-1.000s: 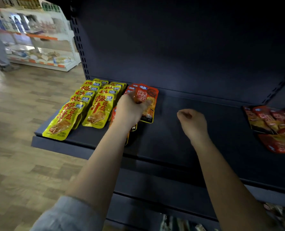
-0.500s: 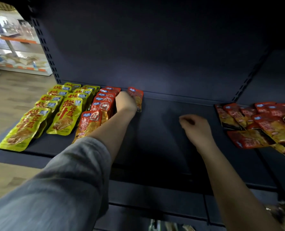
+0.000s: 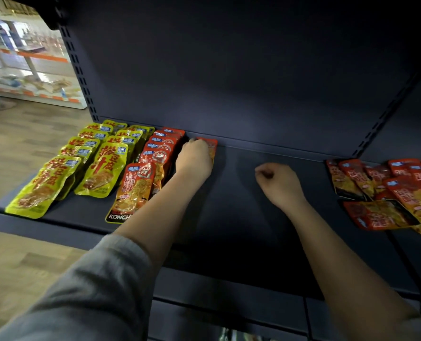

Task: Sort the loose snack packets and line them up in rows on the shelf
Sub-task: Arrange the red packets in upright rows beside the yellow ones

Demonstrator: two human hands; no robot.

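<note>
- Right hand (image 3: 277, 180) is nearest, curled into a loose fist over bare shelf (image 3: 241, 217), holding nothing.
- Left hand (image 3: 194, 157) reaches to the back, gripping a red packet (image 3: 210, 147) by the wall, just right of the red row (image 3: 155, 163).
- Loose red pile (image 3: 389, 190) sits far right.

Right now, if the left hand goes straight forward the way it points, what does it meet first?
Probably the dark back panel of the shelf: the left hand holds a red snack packet almost against it, though depth is unclear.
</note>
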